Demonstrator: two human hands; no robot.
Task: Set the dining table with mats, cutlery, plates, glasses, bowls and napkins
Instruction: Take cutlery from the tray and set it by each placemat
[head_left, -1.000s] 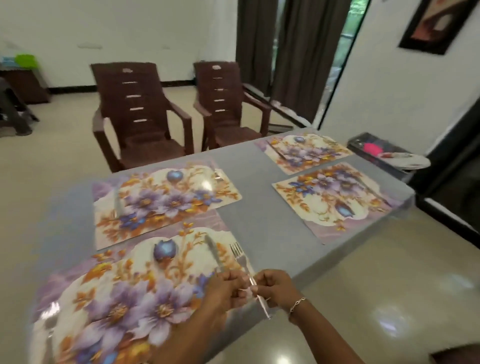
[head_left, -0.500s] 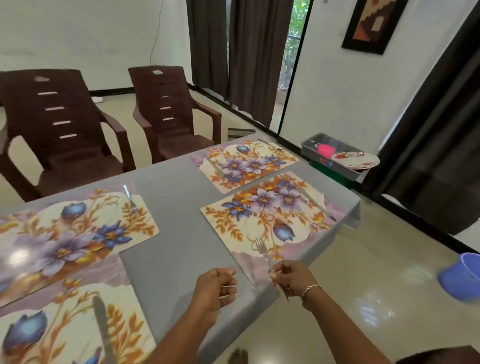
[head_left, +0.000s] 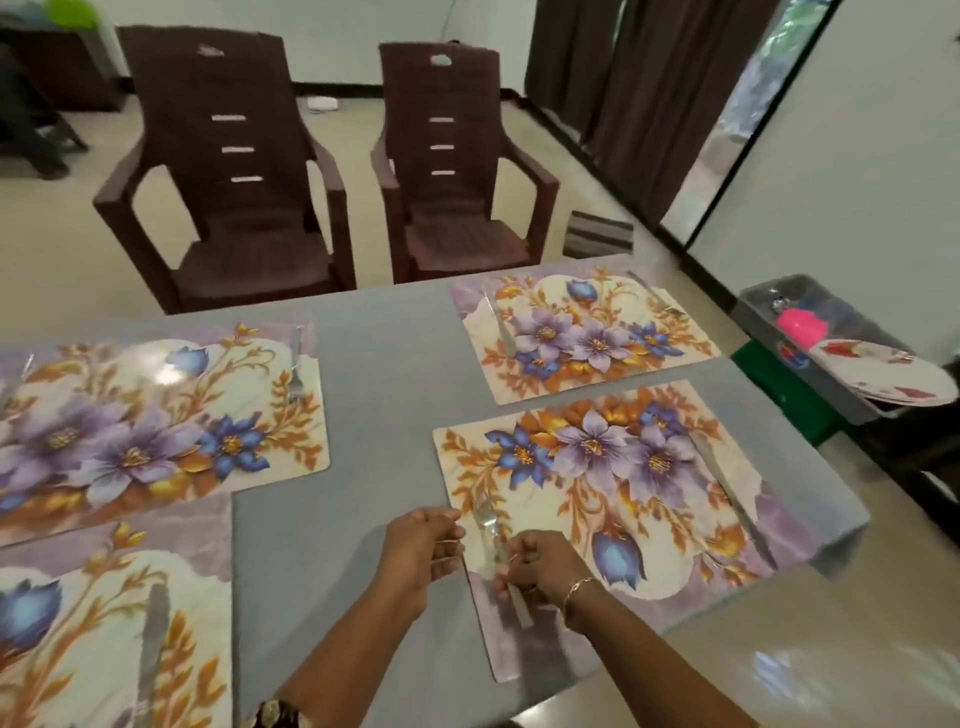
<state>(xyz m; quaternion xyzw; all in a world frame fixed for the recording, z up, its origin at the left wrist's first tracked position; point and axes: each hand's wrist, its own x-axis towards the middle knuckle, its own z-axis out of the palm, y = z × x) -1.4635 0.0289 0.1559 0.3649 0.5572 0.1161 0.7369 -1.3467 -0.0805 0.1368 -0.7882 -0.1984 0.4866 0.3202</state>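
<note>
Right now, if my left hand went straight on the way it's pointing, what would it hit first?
Probably the silver metal fork your right hand holds at the edge of the floral placemat, just beside your left hand; depth is unclear.

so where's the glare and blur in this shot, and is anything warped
Head view: a white glare patch sits on the far left mat, and window light pools on the glossy floor. Head view: the fork pinched in the right hand is smeared by motion blur. Head view: wide-angle distortion tilts the left chair outward.
</note>
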